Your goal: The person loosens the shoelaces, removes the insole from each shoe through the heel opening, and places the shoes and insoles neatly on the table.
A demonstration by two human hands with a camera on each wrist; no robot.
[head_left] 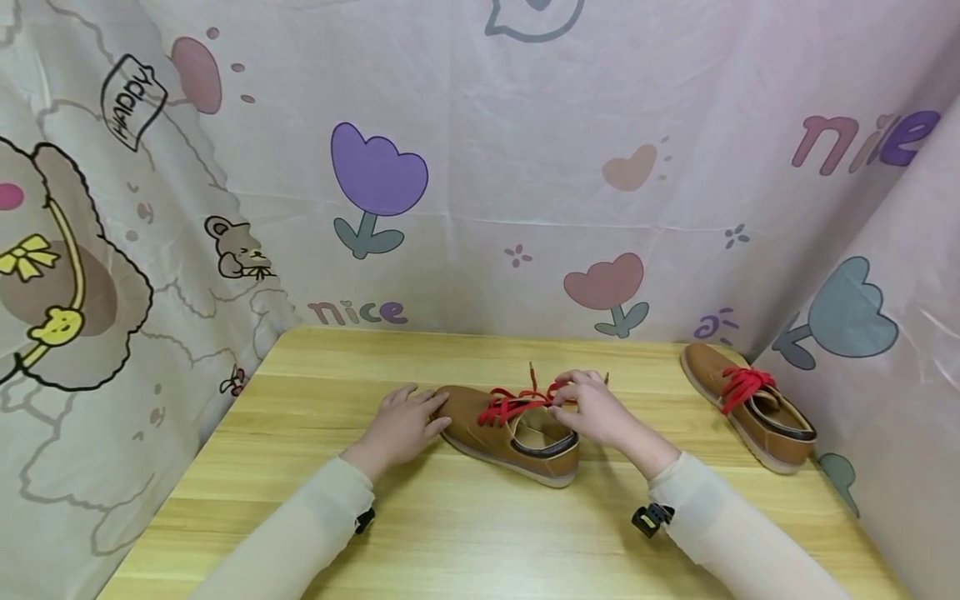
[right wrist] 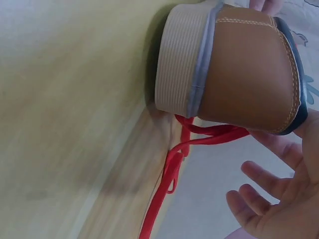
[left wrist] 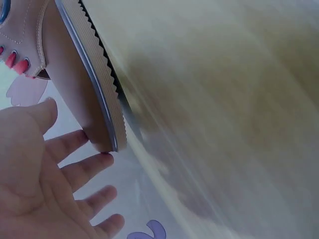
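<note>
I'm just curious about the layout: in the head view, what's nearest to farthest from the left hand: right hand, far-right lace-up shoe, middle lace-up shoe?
1. Middle lace-up shoe: its toe touches the left hand.
2. Right hand: beyond, by that shoe's laces.
3. Far-right lace-up shoe: table's right side.

"Shoe [head_left: 461, 417] mid-way along the tabletop [head_left: 480, 542]?"
"Brown, with red laces [head_left: 495, 408], pale ribbed sole [right wrist: 179, 59]."
"Second shoe [head_left: 753, 425], right edge?"
"Also brown, red-laced."
"Surfaces?"
"Tabletop: yellow wood grain. Cloth [head_left: 487, 167] beyond far edge: pale, tulip-printed."
</note>
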